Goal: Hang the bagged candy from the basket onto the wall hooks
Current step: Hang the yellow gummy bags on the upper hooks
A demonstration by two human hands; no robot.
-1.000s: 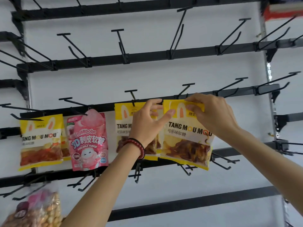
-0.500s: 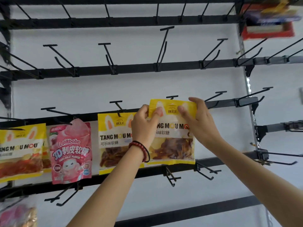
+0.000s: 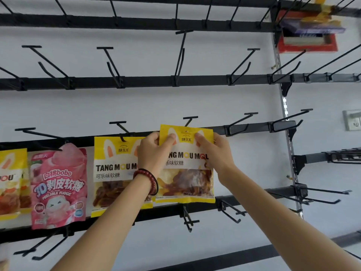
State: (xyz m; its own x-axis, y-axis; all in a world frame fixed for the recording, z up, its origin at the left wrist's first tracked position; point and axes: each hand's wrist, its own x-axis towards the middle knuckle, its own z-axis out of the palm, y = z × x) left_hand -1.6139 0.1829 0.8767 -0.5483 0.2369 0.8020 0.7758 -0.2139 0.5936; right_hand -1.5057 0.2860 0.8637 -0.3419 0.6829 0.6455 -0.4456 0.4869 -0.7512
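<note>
Both hands hold a yellow Tang Mou Mou candy bag (image 3: 187,178) by its top corners against the wall rack. My left hand (image 3: 154,153) pinches the top left corner and my right hand (image 3: 216,153) the top right. The bag's top edge sits just under a black T-tipped hook (image 3: 189,120); whether the hook passes through the bag's hole I cannot tell. A second yellow bag (image 3: 115,173) hangs on the hook to the left, then a pink peelable fudge bag (image 3: 58,186) and another yellow bag (image 3: 9,182) at the left edge. The basket is out of view.
Black rails carry rows of bare hooks above (image 3: 181,55), to the right (image 3: 242,122) and below (image 3: 189,220). A red box with packages (image 3: 308,38) sits at the top right. A wall socket (image 3: 353,122) is at the right edge.
The held bag was tilted and lower a second ago; it now hangs straight and higher, under the hook. The view has shifted right and up along the wall.
</note>
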